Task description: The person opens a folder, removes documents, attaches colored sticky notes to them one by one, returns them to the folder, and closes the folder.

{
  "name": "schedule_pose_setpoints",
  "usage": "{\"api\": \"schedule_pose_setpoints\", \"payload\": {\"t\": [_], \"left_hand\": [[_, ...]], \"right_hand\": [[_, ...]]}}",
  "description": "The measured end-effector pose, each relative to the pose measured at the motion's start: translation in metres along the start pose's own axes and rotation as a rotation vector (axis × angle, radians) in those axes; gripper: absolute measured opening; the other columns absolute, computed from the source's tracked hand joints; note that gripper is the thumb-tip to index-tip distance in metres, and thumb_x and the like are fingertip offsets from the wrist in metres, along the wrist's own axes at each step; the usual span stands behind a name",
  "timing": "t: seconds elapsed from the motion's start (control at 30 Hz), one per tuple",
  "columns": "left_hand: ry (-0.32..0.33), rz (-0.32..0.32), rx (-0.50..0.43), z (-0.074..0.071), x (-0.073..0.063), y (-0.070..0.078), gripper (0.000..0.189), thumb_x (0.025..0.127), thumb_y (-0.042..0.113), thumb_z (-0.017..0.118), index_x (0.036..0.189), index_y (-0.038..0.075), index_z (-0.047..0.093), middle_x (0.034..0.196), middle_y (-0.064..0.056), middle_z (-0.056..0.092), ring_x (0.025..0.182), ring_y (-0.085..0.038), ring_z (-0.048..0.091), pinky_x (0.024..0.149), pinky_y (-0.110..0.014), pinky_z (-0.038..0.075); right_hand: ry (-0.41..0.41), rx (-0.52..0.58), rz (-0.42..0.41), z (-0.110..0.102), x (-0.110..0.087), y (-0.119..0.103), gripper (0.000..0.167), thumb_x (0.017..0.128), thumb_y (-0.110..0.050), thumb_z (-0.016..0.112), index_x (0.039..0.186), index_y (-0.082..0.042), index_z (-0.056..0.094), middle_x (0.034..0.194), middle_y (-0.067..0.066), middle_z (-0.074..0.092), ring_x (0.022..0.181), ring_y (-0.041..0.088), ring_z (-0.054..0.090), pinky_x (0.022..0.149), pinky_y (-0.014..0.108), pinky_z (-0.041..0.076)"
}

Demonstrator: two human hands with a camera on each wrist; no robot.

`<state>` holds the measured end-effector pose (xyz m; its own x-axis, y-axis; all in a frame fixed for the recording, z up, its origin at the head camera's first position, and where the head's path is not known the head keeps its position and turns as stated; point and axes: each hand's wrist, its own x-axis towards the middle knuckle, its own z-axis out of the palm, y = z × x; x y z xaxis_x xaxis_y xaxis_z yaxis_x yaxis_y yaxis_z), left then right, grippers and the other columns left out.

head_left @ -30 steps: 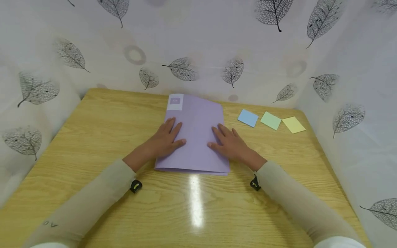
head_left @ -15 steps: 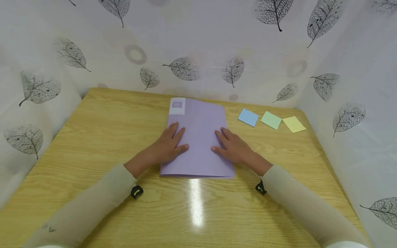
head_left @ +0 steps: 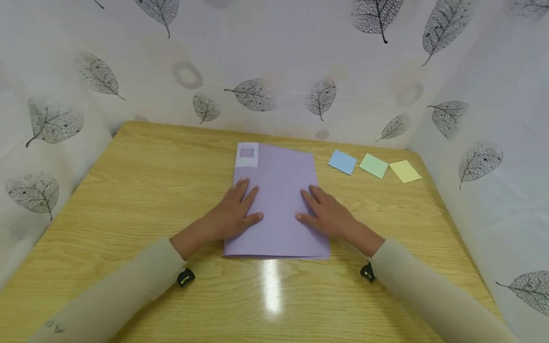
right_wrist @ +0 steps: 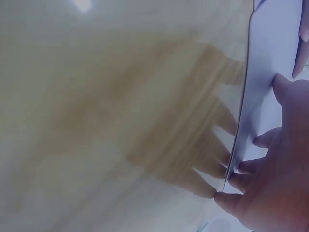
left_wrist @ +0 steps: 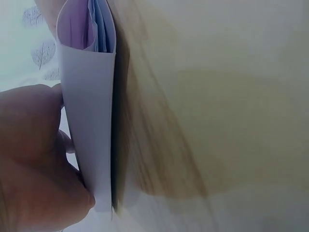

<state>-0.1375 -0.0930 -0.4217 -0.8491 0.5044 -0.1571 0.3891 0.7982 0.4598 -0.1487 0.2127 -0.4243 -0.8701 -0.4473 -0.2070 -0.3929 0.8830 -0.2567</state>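
A light purple folder (head_left: 280, 200) lies closed on the table between my two hands, a white label (head_left: 248, 162) at its upper left corner. My left hand (head_left: 231, 214) rests on its left side, fingers fairly straight and spread. On the right side my right hand (head_left: 330, 214) lies in much the same way, its thumb toward the middle. In the left wrist view the folder's spine (left_wrist: 89, 125) faces the camera, and sheets (left_wrist: 100, 29) show inside its end. In the right wrist view the right fingers (right_wrist: 280, 89) touch the folder's face and edge.
Three paper pads lie in a row at the back right of the wooden table (head_left: 141, 181): blue (head_left: 342, 162), green (head_left: 374, 165) and yellow (head_left: 405, 171). White leaf-patterned curtain (head_left: 283, 52) stands behind the table and along both sides.
Both hands and the folder under them have slid toward the person and slightly right. The folder's near edges now sit closer together. The three pads have stayed in place.
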Motion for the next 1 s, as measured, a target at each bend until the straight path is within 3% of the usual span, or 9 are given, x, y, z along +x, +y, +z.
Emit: {"api": "schedule_pose_setpoints", "payload": {"t": [0.17,0.37,0.47,0.63,0.83,1.0], "left_hand": [[0.010,0.007,0.038,0.003,-0.004,0.004,0.078,0.106,0.053,0.039,0.162,0.008,0.012,0.168,-0.019,-0.008,0.156,-0.034,-0.010,0.126,-0.050,0.003],[0.048,0.113,0.140,0.007,-0.017,0.022,0.075,0.105,0.048,0.046,0.160,0.003,0.022,0.167,-0.024,0.007,0.156,-0.039,0.005,0.126,-0.054,0.008],[0.013,0.171,0.163,0.013,-0.029,0.035,0.076,0.104,0.051,0.047,0.160,0.004,0.024,0.167,-0.021,0.011,0.156,-0.036,0.010,0.126,-0.054,0.007],[-0.050,0.206,0.196,0.022,-0.044,0.051,0.083,0.100,0.059,0.049,0.160,0.008,0.025,0.168,-0.018,0.011,0.156,-0.035,0.006,0.126,-0.054,0.002],[-0.037,0.226,0.254,0.024,-0.050,0.057,0.087,0.095,0.056,0.061,0.159,0.007,0.028,0.167,-0.020,0.013,0.155,-0.038,0.007,0.125,-0.055,0.005],[-0.017,0.242,0.269,0.023,-0.051,0.057,0.083,0.096,0.049,0.064,0.158,0.006,0.031,0.166,-0.021,0.015,0.155,-0.039,0.011,0.125,-0.056,0.007]], "right_hand": [[0.029,-0.008,-0.019,0.003,-0.007,-0.003,0.081,0.102,-0.058,0.045,0.161,-0.008,0.022,0.167,0.021,0.013,0.154,0.040,0.015,0.124,0.057,0.018],[0.025,0.002,-0.015,0.002,-0.009,-0.008,0.080,0.102,-0.056,0.046,0.161,-0.007,0.023,0.167,0.021,0.012,0.155,0.038,0.012,0.124,0.056,0.015],[0.026,-0.005,-0.013,0.001,-0.009,-0.009,0.079,0.102,-0.056,0.047,0.160,-0.007,0.023,0.167,0.021,0.013,0.155,0.038,0.013,0.124,0.056,0.016],[0.034,-0.029,-0.010,0.001,-0.010,-0.007,0.079,0.102,-0.056,0.046,0.161,-0.008,0.023,0.167,0.021,0.013,0.155,0.039,0.014,0.124,0.057,0.017],[0.036,-0.029,-0.005,0.001,-0.009,-0.006,0.079,0.102,-0.057,0.046,0.160,-0.008,0.024,0.167,0.020,0.015,0.155,0.038,0.015,0.124,0.056,0.018],[0.051,-0.006,0.009,-0.001,-0.012,-0.007,0.079,0.101,-0.056,0.049,0.160,-0.010,0.026,0.167,0.020,0.017,0.152,0.041,0.021,0.122,0.057,0.022]]}}
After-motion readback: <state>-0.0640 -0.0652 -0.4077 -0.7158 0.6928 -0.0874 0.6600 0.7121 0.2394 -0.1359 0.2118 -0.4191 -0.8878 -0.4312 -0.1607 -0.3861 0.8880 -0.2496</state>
